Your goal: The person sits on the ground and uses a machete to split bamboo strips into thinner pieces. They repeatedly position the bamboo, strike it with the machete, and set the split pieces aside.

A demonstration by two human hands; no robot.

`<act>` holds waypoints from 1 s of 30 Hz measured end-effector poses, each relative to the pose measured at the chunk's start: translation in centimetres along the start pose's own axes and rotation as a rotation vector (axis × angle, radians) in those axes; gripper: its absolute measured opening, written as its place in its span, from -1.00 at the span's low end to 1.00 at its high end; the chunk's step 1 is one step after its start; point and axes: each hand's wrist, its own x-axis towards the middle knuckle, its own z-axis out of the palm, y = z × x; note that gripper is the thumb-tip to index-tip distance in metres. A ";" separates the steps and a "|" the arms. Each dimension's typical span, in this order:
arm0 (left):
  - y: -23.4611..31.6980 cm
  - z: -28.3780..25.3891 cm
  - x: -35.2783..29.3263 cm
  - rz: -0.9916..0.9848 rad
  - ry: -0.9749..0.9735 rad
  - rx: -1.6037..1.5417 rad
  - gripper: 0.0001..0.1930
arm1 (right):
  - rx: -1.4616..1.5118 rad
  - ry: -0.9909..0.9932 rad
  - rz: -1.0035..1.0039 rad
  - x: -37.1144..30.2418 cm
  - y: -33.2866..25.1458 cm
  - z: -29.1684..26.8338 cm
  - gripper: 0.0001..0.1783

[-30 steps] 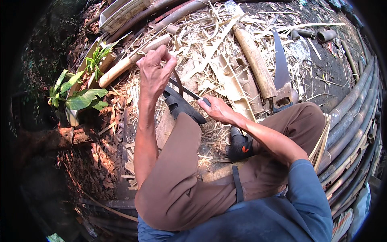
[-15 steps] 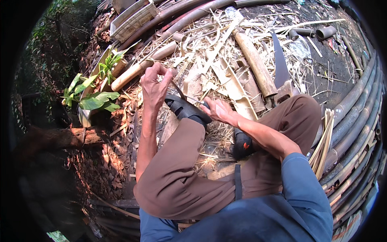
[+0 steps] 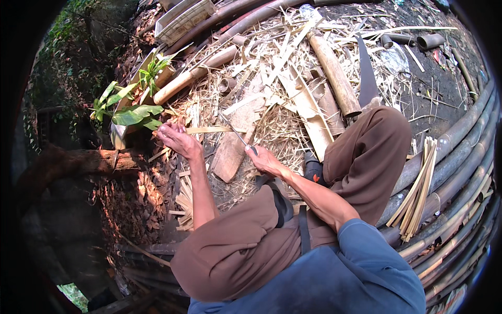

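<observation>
My left hand (image 3: 180, 141) is closed, with a pale bamboo strip (image 3: 217, 130) reaching from its fingers toward the right. Wrapped in my right hand (image 3: 267, 160) is the dark handle of a knife, its thin blade (image 3: 234, 127) slanting up and away to the left. The far end of the strip lies close to the blade; whether they touch, I cannot tell. Below the blade a flat wooden block (image 3: 228, 163) rests on the ground. My left leg is folded in front of me, and a bundle of split bamboo strips (image 3: 185, 204) lies partly behind my left forearm.
Shavings (image 3: 266, 125) cover the ground ahead, around a split bamboo length (image 3: 308, 112) and a bamboo pole (image 3: 334, 73). A saw blade (image 3: 367, 78) stands beyond my right knee. Long poles (image 3: 457, 146) line the right, with a strip bundle (image 3: 420, 191) on them. A leafy plant (image 3: 130, 115) grows at left.
My left hand has moved left and down, away from the right hand. My right hand has shifted slightly left and down with the knife. My left foot has drawn back, uncovering the wooden block.
</observation>
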 end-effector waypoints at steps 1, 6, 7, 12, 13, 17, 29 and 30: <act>-0.2 -0.1 -0.4 0.007 0.061 0.089 -0.65 | -0.056 0.007 -0.003 -0.7 -0.7 0.4 -0.39; -0.2 0.0 -3.6 0.184 0.041 0.278 -0.67 | -0.174 0.013 -0.330 -2.9 -4.8 2.0 -0.61; 0.8 1.1 -4.6 0.166 0.052 0.285 -0.67 | -0.314 -0.075 -0.152 -2.0 -3.6 1.6 -0.66; 0.8 0.5 -2.7 0.078 0.042 0.157 -0.62 | -0.101 0.094 -0.015 0.5 5.7 0.8 -0.54; 1.0 -0.8 -1.8 0.099 0.097 0.185 -0.61 | 0.072 -0.028 0.203 0.4 3.0 0.5 -0.55; 0.9 -1.2 -2.8 0.077 0.155 0.116 -0.61 | -0.007 -0.056 -0.008 -1.1 -1.0 1.9 -0.60; 1.4 -2.6 -2.6 0.119 0.223 0.157 -0.63 | -0.194 -0.103 0.050 -2.6 -1.1 0.1 -0.58; 1.8 -2.6 -2.8 0.115 0.242 0.146 -0.63 | -0.244 -0.169 -0.021 -3.0 -2.5 0.3 -0.61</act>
